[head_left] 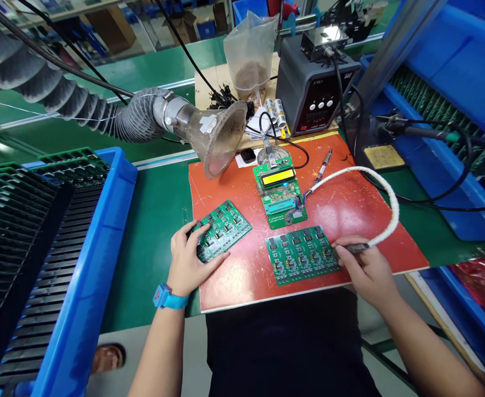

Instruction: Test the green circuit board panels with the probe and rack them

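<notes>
My left hand (pixel 190 259), with a blue watch on its wrist, grips a green circuit board (pixel 228 227) by its left side. Its fingers bend over the top and the thumb lies along the near edge. A second circuit board (pixel 302 255) lies flat at the front of the red mat, with small digit displays in a row. By its right edge, my right hand (pixel 364 270) is closed around a dark pen-like probe (pixel 356 247) on a white sleeved cable (pixel 391 204). That cable runs to a green programmer board (pixel 281 193) with a lit yellow screen and a teal socket.
A fume-extraction funnel (pixel 221 140) hangs over the red mat (pixel 242 281). At left stands a blue bin (pixel 113 204) of racked boards. A grey soldering station (pixel 316 88), a marker pen (pixel 324 165) and a yellow sponge (pixel 383 157) are further back. Blue bins (pixel 465 49) line the right.
</notes>
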Motion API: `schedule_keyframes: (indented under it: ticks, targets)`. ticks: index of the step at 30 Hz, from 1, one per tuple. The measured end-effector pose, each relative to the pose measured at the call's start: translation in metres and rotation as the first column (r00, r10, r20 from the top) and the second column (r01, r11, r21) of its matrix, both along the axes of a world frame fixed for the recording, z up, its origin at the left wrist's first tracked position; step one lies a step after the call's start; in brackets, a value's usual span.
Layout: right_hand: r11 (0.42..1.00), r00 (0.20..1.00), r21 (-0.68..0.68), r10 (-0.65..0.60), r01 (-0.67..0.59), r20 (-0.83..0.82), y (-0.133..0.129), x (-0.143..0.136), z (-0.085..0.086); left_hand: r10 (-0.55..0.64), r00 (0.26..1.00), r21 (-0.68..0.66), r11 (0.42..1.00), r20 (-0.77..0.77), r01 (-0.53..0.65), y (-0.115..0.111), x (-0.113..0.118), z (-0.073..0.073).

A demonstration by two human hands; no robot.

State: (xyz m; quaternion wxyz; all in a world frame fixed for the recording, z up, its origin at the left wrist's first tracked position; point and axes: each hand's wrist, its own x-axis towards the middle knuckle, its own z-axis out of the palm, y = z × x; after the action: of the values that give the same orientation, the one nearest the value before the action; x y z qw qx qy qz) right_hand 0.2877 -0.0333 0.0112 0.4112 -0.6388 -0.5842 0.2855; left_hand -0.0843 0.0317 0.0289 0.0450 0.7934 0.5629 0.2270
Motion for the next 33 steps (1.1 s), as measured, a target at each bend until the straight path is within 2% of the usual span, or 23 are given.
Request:
schedule_keyframes:
  ticks: [14, 19, 24, 33]
  targets:
    - [1.0, 0.997, -0.005, -0.009, 0.009, -0.07, 0.001, -0.003, 0.013, -0.003, 1.0, 0.011, 1.0, -0.019, 0.003, 0.002, -0.001, -0.003]
    - [0.998, 0.988, 0.056, -0.025, 0.034, -0.155, -0.002, -0.011, 0.019, -0.003, 1.0, 0.011, 1.0, -0.027, 0.003, 0.002, -0.001, -0.003]
    - [0.998, 0.976, 0.047, 0.049, -0.04, -0.212, -0.004, -0.023, 0.013, 0.0, 1.0, 0.017, 1.0, -0.029, 0.0, 0.003, -0.001, -0.003]
    - [0.997, 0.987, 0.043, 0.077, -0.072, -0.142, -0.002, -0.023, 0.005, -0.002, 1.0, 0.019, 1.0, -0.031, 0.003, 0.003, -0.001, -0.003]
